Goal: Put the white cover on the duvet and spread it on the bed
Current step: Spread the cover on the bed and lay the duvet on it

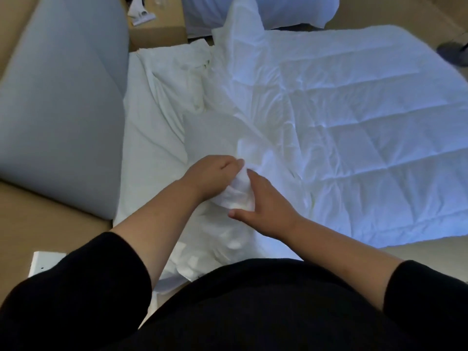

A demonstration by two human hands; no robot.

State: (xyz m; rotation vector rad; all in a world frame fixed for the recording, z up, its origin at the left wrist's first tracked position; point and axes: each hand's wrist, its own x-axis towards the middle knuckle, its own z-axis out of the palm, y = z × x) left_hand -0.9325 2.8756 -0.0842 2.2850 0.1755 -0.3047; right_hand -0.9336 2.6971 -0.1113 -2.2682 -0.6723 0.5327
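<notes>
You are early in the job. The duvet [367, 127], quilted in squares, lies spread flat across the right half of the frame, and most of its surface is bare, so it is not yet inside anything. The cover [162, 97], smooth white cloth, lies crumpled in the centre left of the frame, running from the upper middle down toward your body.

Your left hand [215, 173], in the centre of the frame, is curled round a bunched wad of white cloth. Your right hand [266, 206] lies just beside it, fingers fairly straight and touching the same wad, thumb spread below it. Whether that wad is a corner of the cover or of the duvet I cannot tell (both are white and they overlap here).

My reading is that you are finding or feeding a corner, the first step of the covering. Left to do: get the whole duvet into the cover, shake it even, close it, then spread it on the bed [278, 11], which seems to be the white mass at the top edge.
</notes>
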